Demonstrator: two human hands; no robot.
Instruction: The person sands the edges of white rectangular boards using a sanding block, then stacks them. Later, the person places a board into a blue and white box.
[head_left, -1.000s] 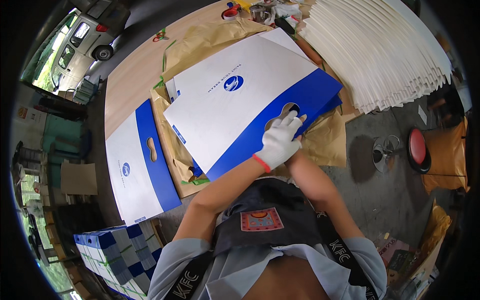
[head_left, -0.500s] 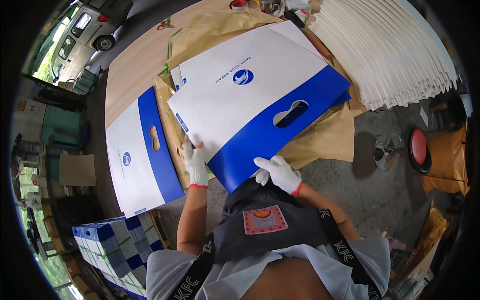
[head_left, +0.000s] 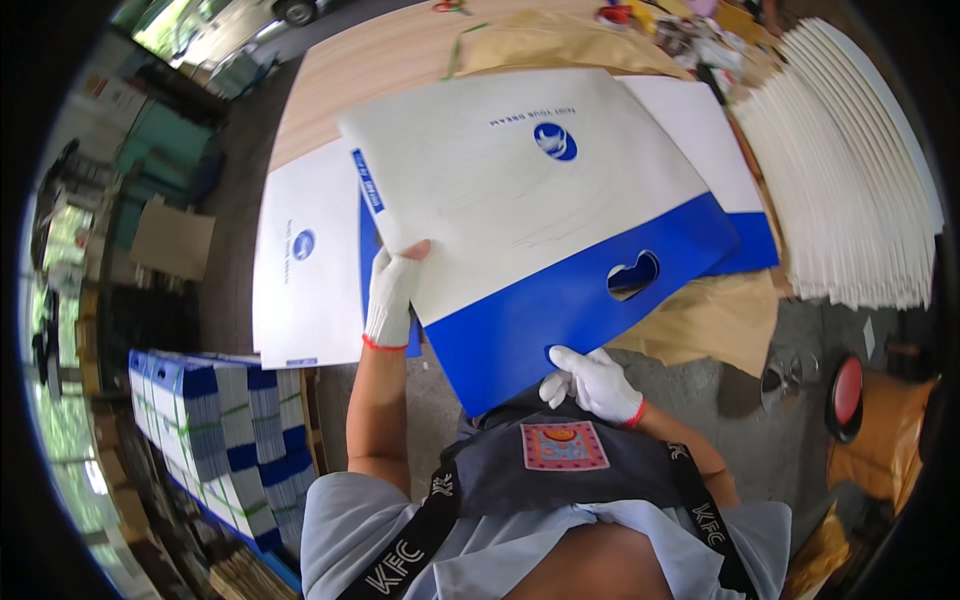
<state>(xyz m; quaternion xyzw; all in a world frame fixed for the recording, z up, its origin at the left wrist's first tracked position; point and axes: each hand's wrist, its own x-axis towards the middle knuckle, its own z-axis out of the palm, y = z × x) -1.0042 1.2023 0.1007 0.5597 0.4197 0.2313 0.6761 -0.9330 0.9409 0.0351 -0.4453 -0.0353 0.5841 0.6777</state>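
I hold a flat white-and-blue cardboard carrier (head_left: pixel 490 215) tilted above the table, its rounded handle cutout in the blue band on the right. At its left edge, my left hand (head_left: pixel 388 300), in a white glove with bare thumb tip, has the thumb on top and the fingers underneath. My right hand (head_left: pixel 597 385), also gloved, pinches the lower blue edge, thumb on top. Under it to the right lies another carrier (head_left: pixel 690 110), partly covered. A similar carrier (head_left: pixel 310 250) rests on the left of the table, its blue band mostly hidden behind the held one and my left hand.
Brown wrapping paper (head_left: pixel 725 320) spreads beneath the carriers. A tall fanned stack of white sheets (head_left: pixel 850 180) stands at the right. Strapped bundles of carriers (head_left: pixel 235 430) sit low on the left. A red-topped stool (head_left: pixel 848 390) is at the right. Small clutter (head_left: pixel 690 40) lies at the far edge.
The carrier in my hands has been raised off the pile and swung slightly, uncovering more of the carrier at the right and overlapping the left one. Both hands keep their hold. The view has shifted.
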